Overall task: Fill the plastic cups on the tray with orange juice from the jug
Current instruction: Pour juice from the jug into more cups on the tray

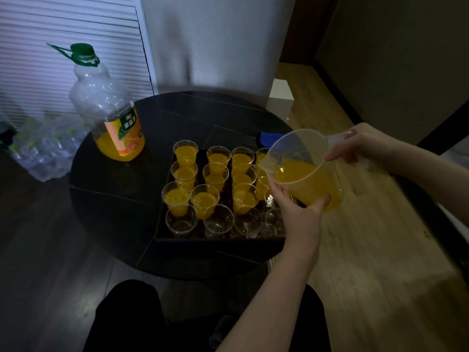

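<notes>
Standing at the far left of the round black tabletop (114,199) was a large clear plastic juice bottle with a green cap (106,107), well apart from the pouring and no hazard. Right of it, the dark rectangular tray (162,224) held rows of small clear plastic cups (185,171); the farther rows were orange-filled, the nearest row of empty clear cups (181,221) waited. These light cups crowded rim to rim, so a nudge could probably topple several. Further right, the left hand (297,212) cupped the underside of the clear plastic jug of orange juice (302,168), fingers curled round its wall, while the right hand (365,146) gripped the handle. The jug was tilted, its spout over the right-hand cups; tipping too fast would likely overshoot a narrow rim and flood the tray.
</notes>
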